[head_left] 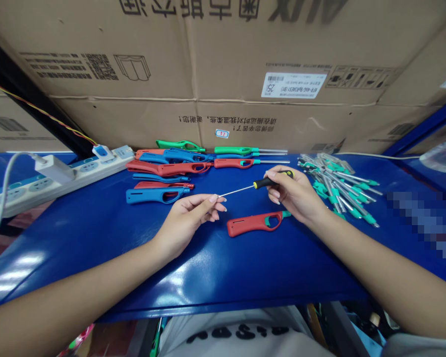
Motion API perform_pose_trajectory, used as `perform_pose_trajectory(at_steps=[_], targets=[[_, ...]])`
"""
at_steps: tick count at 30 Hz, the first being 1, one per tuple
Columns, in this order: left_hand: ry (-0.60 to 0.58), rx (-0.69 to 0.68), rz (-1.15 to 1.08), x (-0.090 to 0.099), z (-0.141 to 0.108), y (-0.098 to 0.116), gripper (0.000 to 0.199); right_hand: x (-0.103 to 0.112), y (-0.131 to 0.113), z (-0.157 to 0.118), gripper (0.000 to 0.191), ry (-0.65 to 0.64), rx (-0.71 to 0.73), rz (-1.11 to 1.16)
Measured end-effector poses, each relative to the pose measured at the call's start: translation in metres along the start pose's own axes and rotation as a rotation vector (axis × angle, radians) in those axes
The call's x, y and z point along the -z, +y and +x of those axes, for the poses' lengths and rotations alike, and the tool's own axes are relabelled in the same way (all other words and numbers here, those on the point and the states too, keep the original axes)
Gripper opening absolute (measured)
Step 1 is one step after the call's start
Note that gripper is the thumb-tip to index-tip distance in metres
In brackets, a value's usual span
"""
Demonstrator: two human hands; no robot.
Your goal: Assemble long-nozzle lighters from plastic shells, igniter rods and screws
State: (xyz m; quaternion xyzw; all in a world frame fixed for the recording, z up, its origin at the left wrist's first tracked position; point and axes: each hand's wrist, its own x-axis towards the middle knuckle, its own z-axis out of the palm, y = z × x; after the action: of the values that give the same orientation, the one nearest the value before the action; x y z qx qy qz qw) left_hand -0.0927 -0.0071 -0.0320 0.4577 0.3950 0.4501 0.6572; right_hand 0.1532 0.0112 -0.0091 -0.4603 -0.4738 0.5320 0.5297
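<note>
A screwdriver [274, 180] with a black and yellow handle and a thin metal shaft is held level above the table, its handle in the closed fingers of my right hand [293, 192]. The shaft points left to my left hand [191, 216], whose thumb and fingers pinch together right at its tip. Whatever small piece may be between those fingertips is hidden. Just below the screwdriver, a red lighter [250, 224] lies flat on the blue table, with a teal trigger in its finger loop. My right hand covers the far end of this lighter.
Red, blue and green lighter casings [158, 195] lie stacked at the back left. Lighters with metal tubes [250, 163] lie behind my hands. Metal tubes with teal parts [338, 186] form a pile at right. A power strip [61, 181] stands left; a cardboard box [152, 114] walls the back.
</note>
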Motion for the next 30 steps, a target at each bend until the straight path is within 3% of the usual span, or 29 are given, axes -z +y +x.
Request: perform_pose_trajectory(at_steps=[14,22,30], targets=[[-0.015,-0.051,0.067,0.000,0.000,-0.001,0.023,0.001,0.002,0.001,0.029,-0.016,-0.020,0.033],[-0.007,-0.048,0.120,0.001,0.002,-0.001,0.020,0.004,0.000,-0.001,0.027,-0.007,0.174,-0.152],[-0.031,-0.041,0.121,-0.005,-0.004,0.002,0.021,-0.005,-0.016,-0.009,0.030,0.024,0.292,-0.177]])
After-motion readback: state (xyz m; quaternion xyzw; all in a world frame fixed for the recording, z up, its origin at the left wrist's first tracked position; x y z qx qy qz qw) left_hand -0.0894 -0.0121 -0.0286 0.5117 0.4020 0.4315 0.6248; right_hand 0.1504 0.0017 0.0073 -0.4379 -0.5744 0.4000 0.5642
